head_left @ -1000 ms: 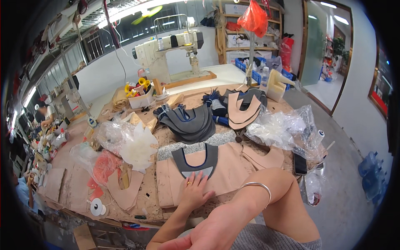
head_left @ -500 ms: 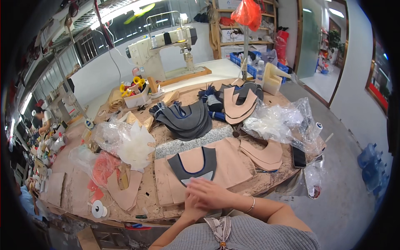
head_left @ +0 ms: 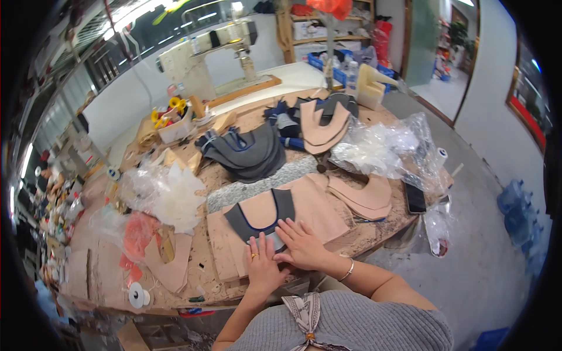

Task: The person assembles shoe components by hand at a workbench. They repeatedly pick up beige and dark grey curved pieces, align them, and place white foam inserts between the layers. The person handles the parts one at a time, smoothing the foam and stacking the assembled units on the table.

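Note:
A dark grey U-shaped piece (head_left: 240,222) with blue inner edging lies on a tan sheet (head_left: 316,216) in front of me. My left hand (head_left: 265,268), a ring on one finger, rests with fingers stretched over the piece's near edge. Beside it my right hand (head_left: 301,245) lies flat, its spread fingertips on the near right part of the piece. The two thumbs are close together. Between and under the fingers shows a lighter grey patch, partly hidden. Neither hand grips anything.
Behind the sheet are a speckled stone slab (head_left: 257,182) and stacked grey U-shaped pieces (head_left: 249,155). Tan U-shaped pieces (head_left: 366,196) and a phone (head_left: 415,199) lie to the right. Clear plastic bags (head_left: 374,149) crowd the table. A sewing machine (head_left: 193,64) stands behind.
My hands were together, one over the other, at the piece's near edge. Now they are apart and spread flat on it. The whole view has shifted slightly.

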{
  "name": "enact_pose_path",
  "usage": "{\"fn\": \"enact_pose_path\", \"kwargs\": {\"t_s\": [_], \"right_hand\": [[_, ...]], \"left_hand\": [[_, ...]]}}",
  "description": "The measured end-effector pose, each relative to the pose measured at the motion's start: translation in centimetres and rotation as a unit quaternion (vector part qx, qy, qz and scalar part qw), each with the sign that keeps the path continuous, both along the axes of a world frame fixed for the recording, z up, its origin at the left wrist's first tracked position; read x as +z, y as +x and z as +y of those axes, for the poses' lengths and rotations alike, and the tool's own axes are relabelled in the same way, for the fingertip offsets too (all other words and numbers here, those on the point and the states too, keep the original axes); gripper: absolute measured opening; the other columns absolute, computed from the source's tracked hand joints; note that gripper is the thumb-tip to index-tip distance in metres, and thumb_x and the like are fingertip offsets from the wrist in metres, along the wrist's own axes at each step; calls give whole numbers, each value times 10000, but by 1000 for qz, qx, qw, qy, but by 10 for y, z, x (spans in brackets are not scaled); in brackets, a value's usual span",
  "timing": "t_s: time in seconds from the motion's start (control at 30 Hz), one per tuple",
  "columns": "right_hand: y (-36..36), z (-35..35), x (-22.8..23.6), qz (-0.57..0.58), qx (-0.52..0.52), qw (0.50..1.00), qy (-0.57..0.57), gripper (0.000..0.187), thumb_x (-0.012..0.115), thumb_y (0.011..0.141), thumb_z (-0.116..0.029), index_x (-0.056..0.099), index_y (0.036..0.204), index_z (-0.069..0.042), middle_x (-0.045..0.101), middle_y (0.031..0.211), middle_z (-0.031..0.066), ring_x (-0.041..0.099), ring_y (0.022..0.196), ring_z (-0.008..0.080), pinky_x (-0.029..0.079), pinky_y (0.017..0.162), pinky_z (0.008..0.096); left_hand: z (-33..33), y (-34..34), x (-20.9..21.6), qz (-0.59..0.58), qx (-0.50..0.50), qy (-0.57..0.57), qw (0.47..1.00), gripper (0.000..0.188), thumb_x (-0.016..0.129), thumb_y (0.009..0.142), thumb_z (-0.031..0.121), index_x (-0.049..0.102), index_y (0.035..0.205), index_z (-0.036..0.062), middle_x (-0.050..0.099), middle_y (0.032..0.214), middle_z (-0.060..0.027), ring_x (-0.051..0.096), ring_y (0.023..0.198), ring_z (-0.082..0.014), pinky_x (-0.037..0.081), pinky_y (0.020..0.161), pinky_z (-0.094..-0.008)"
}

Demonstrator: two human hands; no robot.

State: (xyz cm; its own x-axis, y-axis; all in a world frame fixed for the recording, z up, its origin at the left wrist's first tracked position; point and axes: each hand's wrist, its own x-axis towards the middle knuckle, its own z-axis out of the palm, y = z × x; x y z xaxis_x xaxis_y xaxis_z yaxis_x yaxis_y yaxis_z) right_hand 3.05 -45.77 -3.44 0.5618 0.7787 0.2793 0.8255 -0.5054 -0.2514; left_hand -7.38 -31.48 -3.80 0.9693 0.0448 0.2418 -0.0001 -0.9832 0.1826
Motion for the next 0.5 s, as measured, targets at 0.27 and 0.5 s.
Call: {"fn": "enact_pose_path", "kwargs": {"t_s": [0.27,0.5], "right_hand": [[102,-84,8,-27,-178,940,288,229,675,806,-231,660,901,-24,651,921,153,608,912,337,478,809,439],[136,-156,-9,-8,-195,974,117,312,738,739,-286,679,951,-64,667,982,95,601,993,278,426,907,378]], "left_hand": [[0,3,-1,-55,-10,37,998,993,622,738,674,364,1421,1,267,1493,-292,260,1355,-506,208,1081,-589],[0,-3,-5,-140,-11,-85,986,974,628,800,593,283,1427,-68,270,1514,-241,186,1423,-427,158,1125,-561]]}}
